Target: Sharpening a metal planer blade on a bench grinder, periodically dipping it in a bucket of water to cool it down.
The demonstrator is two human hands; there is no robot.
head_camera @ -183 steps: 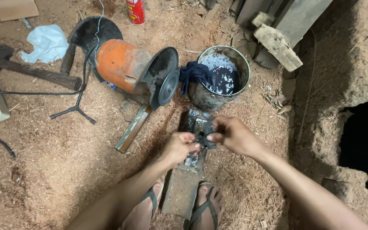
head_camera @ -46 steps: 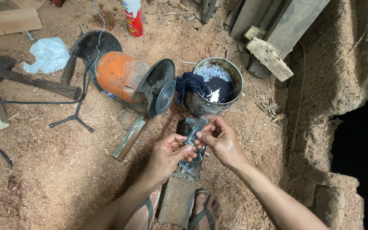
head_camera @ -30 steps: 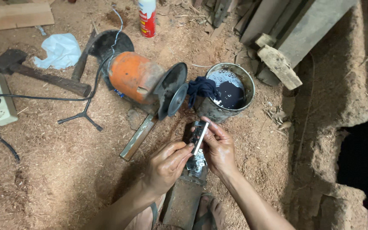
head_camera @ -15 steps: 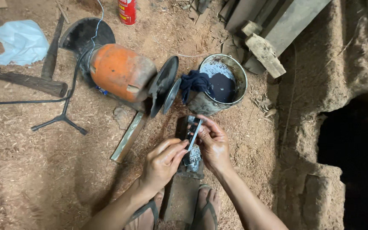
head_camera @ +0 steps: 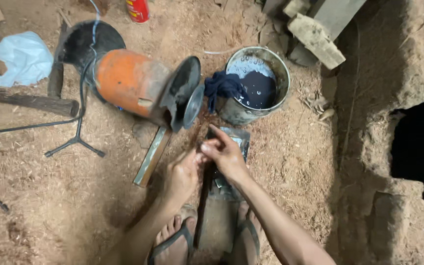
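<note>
while orange grinder (head_camera: 128,86) crowds 11 o'clock, both hands, left hand (head_camera: 181,175) and right hand (head_camera: 225,154), meet fingertips together over wet grey sharpening stone (head_camera: 236,140); bucket (head_camera: 280,73) at 1 o'clock, sawdust floor (head_camera: 50,206) open at 8 o'clock.

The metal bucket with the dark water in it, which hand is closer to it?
The right hand. It sits just below the bucket, over the wet grey stone. The left hand is lower and further left, so farther away.

Both hands over a wet sharpening stone

Left hand (head_camera: 181,175) and right hand (head_camera: 225,154) touching above grey stone (head_camera: 231,147) — orange grinder (head_camera: 138,88) and water-filled metal bucket (head_camera: 271,105) just beyond, on sawdust-strewn ground (head_camera: 50,206).
</note>
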